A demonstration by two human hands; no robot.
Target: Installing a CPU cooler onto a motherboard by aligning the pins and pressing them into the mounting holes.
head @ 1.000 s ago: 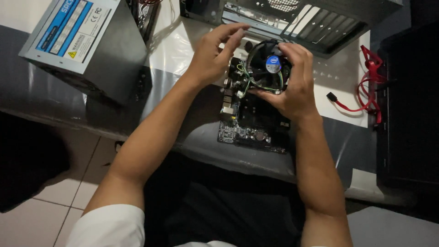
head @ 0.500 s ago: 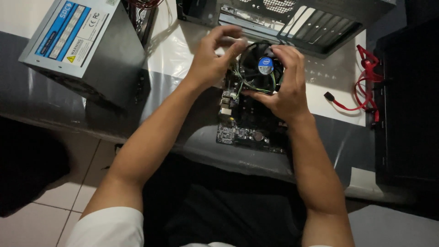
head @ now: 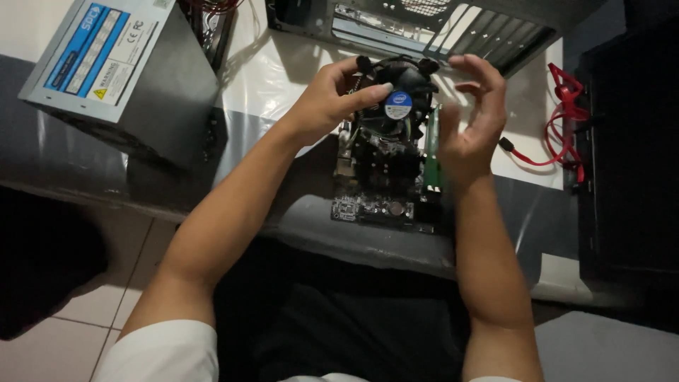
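The left hand (head: 322, 106) grips a black CPU cooler fan (head: 396, 99) by its nine o'clock edge, thumb laid across the top toward the round blue-and-white sticker at the hub, fingers curled round the far side of the frame. The right hand (head: 470, 117) stands just beside the fan at three o'clock, open, fingers spread and bent, seemingly not touching it (the fingertips hang close by the rim, but a gap shows). The fan sits over the upper part of a dark motherboard (head: 385, 187), which lies on the desk (head: 269, 78) with its near edge jutting toward the person at six o'clock; whether the cooler is seated on the socket or lifted slightly above it cannot be told from this angle. A green memory stick (head: 431, 152) stands on edge along the board's three o'clock side. At ten o'clock lies a grey power supply unit (head: 134, 78), at twelve o'clock an open metal computer case (head: 438, 25), and at three o'clock a red data cable (head: 559, 120) loops over the pale desk cover. By the look of it, the step in hand is placing the cooler over the processor; the next move would call for squaring its corner legs to the board's holes and pressing evenly with both hands.
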